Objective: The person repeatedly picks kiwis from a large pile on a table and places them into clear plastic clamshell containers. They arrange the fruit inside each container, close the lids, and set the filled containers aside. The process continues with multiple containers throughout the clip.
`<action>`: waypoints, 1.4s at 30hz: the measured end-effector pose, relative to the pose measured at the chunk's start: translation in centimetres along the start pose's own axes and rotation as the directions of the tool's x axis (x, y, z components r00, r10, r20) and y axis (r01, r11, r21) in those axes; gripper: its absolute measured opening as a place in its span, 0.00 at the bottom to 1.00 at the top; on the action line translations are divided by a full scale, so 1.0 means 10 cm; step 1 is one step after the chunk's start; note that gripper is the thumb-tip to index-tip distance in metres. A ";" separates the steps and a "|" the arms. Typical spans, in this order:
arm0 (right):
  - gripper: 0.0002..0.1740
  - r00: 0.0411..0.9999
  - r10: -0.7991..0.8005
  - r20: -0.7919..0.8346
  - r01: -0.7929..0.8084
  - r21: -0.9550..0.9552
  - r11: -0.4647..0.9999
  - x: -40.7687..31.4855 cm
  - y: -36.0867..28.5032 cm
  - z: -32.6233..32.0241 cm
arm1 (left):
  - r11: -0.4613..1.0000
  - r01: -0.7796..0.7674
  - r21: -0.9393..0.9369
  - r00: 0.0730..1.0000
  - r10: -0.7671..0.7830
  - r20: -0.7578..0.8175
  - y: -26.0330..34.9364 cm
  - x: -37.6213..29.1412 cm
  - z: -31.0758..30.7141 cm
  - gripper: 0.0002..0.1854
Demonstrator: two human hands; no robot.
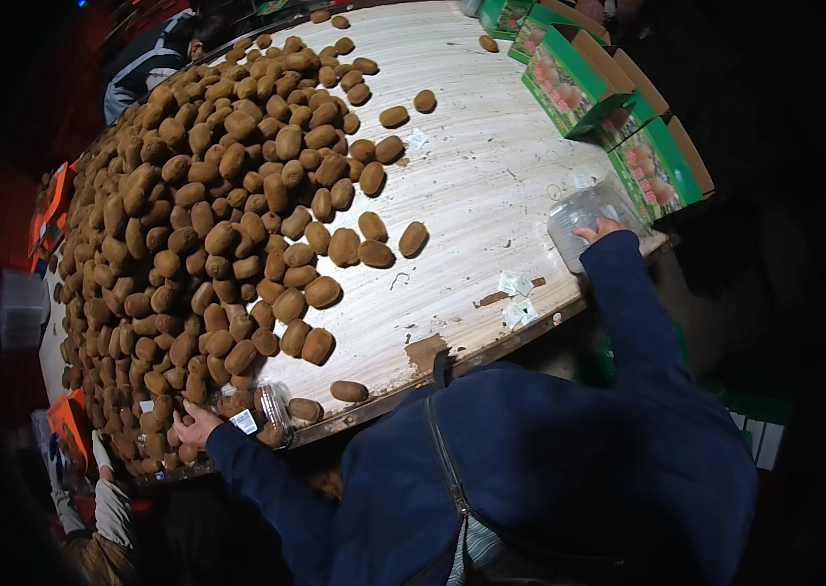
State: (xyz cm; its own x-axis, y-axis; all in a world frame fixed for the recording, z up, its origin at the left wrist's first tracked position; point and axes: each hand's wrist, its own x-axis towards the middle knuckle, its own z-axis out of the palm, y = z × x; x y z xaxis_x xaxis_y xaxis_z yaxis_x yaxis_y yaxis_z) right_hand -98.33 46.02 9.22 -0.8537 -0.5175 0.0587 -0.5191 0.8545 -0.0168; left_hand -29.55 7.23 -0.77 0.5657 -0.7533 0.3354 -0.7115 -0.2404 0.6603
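A large heap of kiwifruit (222, 205) covers the left and middle of a white table (471, 220). My left hand (195, 425), fingers spread, is at the heap's near edge; whether it touches fruit I cannot tell. Just right of that wrist sits a clear plastic clamshell (275, 414) with kiwifruit in it and a printed label (244, 421) beside my sleeve. Over at the table's right edge, my right hand (598, 230) rests on clear, seemingly empty plastic containers (574, 216), its thumb and fingers against them. Its exact grip is partly hidden.
Green printed cartons (658, 168) stand along the right edge. Small white packets (519, 313) lie near the front edge. An orange container (70, 425) is at lower left, beside a co-worker's gloved hand (101, 450). Another person (149, 62) leans in at upper left.
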 end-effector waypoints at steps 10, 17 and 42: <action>0.20 0.900 -0.050 -0.433 0.041 -0.029 0.999 0.28 0.40 -0.03 | 1.000 0.012 0.015 1.000 -0.013 0.015 0.14 -0.09 -0.06 0.23; 0.08 0.658 -0.378 -0.651 0.528 0.041 0.848 0.04 -0.66 -0.53 | 0.999 -0.020 -0.033 0.999 0.022 0.046 0.19 -0.07 -0.08 0.22; 0.38 0.612 -0.745 -0.266 0.779 0.369 0.508 -0.74 -2.80 0.24 | 0.737 -0.599 -0.312 0.430 0.626 0.651 1.39 -1.84 -0.24 0.39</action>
State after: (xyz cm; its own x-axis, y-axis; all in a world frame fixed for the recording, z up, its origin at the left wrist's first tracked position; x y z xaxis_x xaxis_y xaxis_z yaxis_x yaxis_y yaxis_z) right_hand -77.62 25.82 6.88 -0.1243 -0.9414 0.3136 -0.9436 0.0145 -0.3307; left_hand -48.85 19.19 3.86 -0.4729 -0.8729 0.1200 -0.7334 0.4654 0.4955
